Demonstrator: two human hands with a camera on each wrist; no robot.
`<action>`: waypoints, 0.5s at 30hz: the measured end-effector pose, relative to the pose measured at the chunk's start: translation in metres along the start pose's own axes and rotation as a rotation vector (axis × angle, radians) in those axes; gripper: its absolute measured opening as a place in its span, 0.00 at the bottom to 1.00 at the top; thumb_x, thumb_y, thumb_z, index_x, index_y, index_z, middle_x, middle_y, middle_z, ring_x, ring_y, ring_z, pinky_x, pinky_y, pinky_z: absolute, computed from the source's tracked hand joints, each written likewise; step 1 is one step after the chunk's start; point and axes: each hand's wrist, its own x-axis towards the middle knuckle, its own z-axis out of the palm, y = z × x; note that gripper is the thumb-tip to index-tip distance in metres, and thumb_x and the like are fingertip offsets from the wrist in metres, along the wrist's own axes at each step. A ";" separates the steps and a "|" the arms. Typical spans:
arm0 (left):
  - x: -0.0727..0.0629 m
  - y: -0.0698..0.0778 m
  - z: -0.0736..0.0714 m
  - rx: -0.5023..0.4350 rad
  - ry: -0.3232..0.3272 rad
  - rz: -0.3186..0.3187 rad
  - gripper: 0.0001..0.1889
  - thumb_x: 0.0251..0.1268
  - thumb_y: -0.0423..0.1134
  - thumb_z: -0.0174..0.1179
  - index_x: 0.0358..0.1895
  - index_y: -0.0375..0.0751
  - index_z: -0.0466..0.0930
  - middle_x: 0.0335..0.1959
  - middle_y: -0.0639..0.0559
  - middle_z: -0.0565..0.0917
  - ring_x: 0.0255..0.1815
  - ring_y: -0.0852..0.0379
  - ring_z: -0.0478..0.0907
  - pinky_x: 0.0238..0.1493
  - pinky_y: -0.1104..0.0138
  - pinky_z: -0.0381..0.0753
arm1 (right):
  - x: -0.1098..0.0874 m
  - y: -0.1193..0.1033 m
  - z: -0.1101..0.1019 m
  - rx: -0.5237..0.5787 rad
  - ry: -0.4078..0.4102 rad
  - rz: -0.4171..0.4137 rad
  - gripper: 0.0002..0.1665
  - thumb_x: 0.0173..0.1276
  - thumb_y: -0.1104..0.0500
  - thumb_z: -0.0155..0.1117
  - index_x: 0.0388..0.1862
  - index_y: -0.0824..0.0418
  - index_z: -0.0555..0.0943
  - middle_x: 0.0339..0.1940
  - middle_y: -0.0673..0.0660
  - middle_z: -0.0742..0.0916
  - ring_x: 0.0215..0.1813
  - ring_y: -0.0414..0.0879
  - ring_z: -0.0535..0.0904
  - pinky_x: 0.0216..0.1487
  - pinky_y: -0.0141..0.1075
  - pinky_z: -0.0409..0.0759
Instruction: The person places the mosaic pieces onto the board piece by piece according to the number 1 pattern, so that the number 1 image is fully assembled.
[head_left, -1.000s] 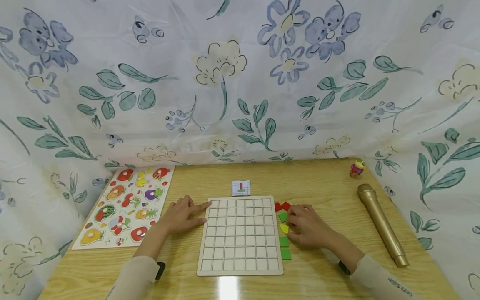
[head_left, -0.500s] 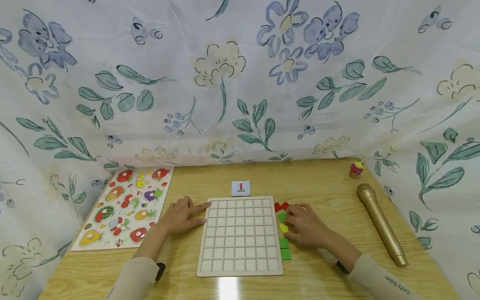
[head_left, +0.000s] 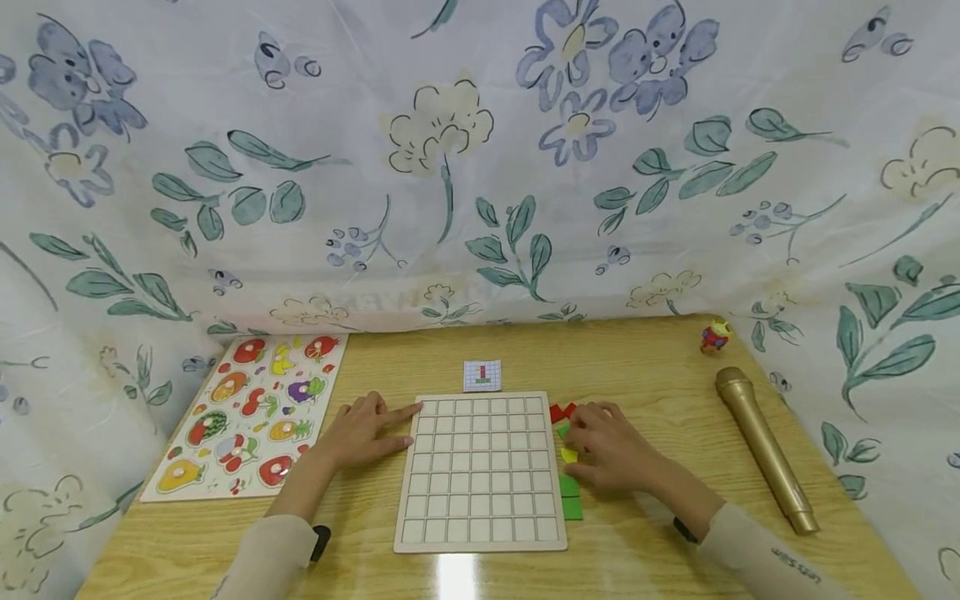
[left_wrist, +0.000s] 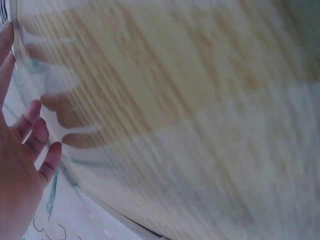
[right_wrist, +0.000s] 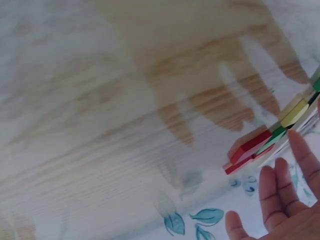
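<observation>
A pale board with a grid of square cells lies flat on the table. My left hand rests at its upper left edge, index finger and thumb stretched against the rim; the left wrist view shows the other fingers loosely bent. Along the board's right side lie red tiles, green tiles and a yellow piece. My right hand is over the middle of this row, covering part of it. From the right wrist, its fingers look relaxed beside the red piece, gripping nothing visible.
A small printed grid card lies beyond the board. At left is a fruit puzzle board. A gold microphone and a small toy figure are at right. A floral curtain hangs behind the table.
My right hand has shifted slightly left over the tiles, covering more of the yellow piece and the green tiles. My left hand stays at the board's edge.
</observation>
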 end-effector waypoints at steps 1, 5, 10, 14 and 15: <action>0.000 0.000 0.000 0.001 0.003 0.002 0.30 0.67 0.61 0.59 0.71 0.64 0.70 0.37 0.54 0.66 0.36 0.57 0.60 0.39 0.60 0.56 | 0.000 0.000 0.001 -0.014 0.005 0.003 0.15 0.57 0.47 0.76 0.37 0.54 0.85 0.43 0.49 0.76 0.52 0.49 0.72 0.60 0.56 0.66; 0.000 0.001 -0.001 -0.001 0.003 0.000 0.30 0.66 0.61 0.59 0.71 0.64 0.70 0.37 0.54 0.66 0.36 0.57 0.60 0.40 0.60 0.56 | 0.000 -0.001 0.005 -0.071 0.020 0.006 0.17 0.56 0.43 0.76 0.33 0.53 0.83 0.42 0.49 0.76 0.50 0.47 0.73 0.61 0.55 0.67; 0.000 0.002 -0.001 -0.003 0.003 -0.001 0.30 0.66 0.61 0.59 0.71 0.64 0.71 0.37 0.54 0.66 0.37 0.57 0.60 0.40 0.59 0.56 | -0.001 -0.001 0.007 -0.081 0.035 0.004 0.17 0.56 0.44 0.77 0.31 0.53 0.83 0.41 0.50 0.77 0.49 0.47 0.73 0.60 0.56 0.68; 0.000 0.001 0.000 -0.004 0.006 0.001 0.30 0.67 0.61 0.59 0.71 0.64 0.70 0.37 0.54 0.66 0.37 0.57 0.60 0.41 0.59 0.57 | -0.003 0.000 0.007 -0.084 0.043 0.008 0.17 0.56 0.44 0.77 0.30 0.53 0.82 0.41 0.50 0.77 0.50 0.48 0.74 0.60 0.56 0.68; 0.000 0.001 0.000 -0.004 0.006 0.001 0.30 0.67 0.61 0.59 0.71 0.64 0.70 0.37 0.54 0.66 0.37 0.57 0.60 0.41 0.58 0.57 | -0.003 0.000 0.008 -0.086 0.045 0.009 0.16 0.56 0.44 0.77 0.30 0.53 0.82 0.41 0.50 0.77 0.50 0.48 0.74 0.60 0.57 0.68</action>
